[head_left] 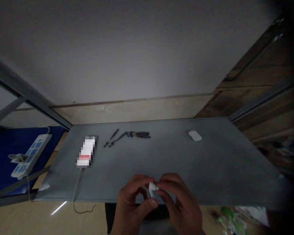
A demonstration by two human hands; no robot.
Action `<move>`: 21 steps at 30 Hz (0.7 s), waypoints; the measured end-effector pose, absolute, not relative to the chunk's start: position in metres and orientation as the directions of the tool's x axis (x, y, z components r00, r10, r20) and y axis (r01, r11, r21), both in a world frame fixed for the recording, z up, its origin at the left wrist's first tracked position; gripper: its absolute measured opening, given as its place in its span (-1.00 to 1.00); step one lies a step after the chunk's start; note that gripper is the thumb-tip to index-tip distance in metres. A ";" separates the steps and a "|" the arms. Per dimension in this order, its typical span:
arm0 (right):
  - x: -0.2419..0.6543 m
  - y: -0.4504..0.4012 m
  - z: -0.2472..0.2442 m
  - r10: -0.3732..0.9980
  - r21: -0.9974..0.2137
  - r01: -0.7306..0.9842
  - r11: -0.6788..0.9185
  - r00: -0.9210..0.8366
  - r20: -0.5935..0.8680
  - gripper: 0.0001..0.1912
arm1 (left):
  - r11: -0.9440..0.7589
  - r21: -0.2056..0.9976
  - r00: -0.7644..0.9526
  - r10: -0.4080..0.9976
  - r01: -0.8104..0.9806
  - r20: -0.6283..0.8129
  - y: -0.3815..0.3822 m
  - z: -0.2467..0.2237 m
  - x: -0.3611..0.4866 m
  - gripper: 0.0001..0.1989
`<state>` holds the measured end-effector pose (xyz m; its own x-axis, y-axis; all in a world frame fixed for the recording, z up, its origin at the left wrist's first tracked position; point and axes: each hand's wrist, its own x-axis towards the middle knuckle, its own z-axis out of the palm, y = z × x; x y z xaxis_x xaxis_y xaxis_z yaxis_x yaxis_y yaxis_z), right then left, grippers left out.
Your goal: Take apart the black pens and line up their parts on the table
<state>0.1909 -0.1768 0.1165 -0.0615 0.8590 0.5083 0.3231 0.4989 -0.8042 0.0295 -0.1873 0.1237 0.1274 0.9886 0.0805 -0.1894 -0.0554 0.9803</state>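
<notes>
A small white earbud (152, 188) is held between both hands near the front edge of the grey table (161, 156). My left hand (137, 199) is closed on it, with thumb and index finger at its left side and stem. From the right, the fingertips of my right hand (178, 199) pinch its tip. Farther back on the right of the table lies a white rounded case (195, 135). Several dark pens (138, 134) lie in a bunch at the back middle, with a few more spread to their left.
A phone with a blurred screen (87, 151) lies on the table's left, its cable (75, 189) hanging over the front edge. Left of the table, a white power strip (31, 156) rests on a blue surface (2, 147). A wall (137, 111) stands behind the table.
</notes>
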 end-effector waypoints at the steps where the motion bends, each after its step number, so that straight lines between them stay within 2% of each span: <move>1: 0.190 -0.177 0.115 0.867 -0.817 0.309 0.488 -0.057 0.496 -0.79 | -0.087 0.981 0.128 0.986 -0.174 0.110 -0.187 0.124 0.030 -0.65; 8: 0.189 -0.186 0.104 0.901 -0.875 0.219 0.432 -0.157 0.405 -0.84 | -0.271 0.958 0.120 0.958 0.089 0.260 -0.187 0.128 0.030 -0.64; 13: 0.192 -0.192 0.101 0.942 -0.944 0.150 0.293 -0.213 0.258 -0.78 | -0.450 0.854 0.181 0.892 0.262 0.415 -0.184 0.132 0.026 -0.62; 17: 0.195 -0.197 0.090 0.984 -0.979 0.142 0.147 -0.119 0.130 -0.77 | -0.585 0.734 0.236 0.811 0.344 0.536 -0.182 0.129 0.025 -0.60; 21: 0.194 -0.200 0.083 0.995 -0.994 0.054 -0.095 -0.006 -0.095 -0.62 | -0.660 0.641 0.309 0.751 0.392 0.583 -0.182 0.123 0.023 -0.54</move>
<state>0.1943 -0.2002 0.0834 -0.0057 0.9955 -0.0950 0.0539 -0.0946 -0.9941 0.0232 -0.1824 0.1225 0.3091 0.7510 0.5834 0.3923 -0.6595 0.6412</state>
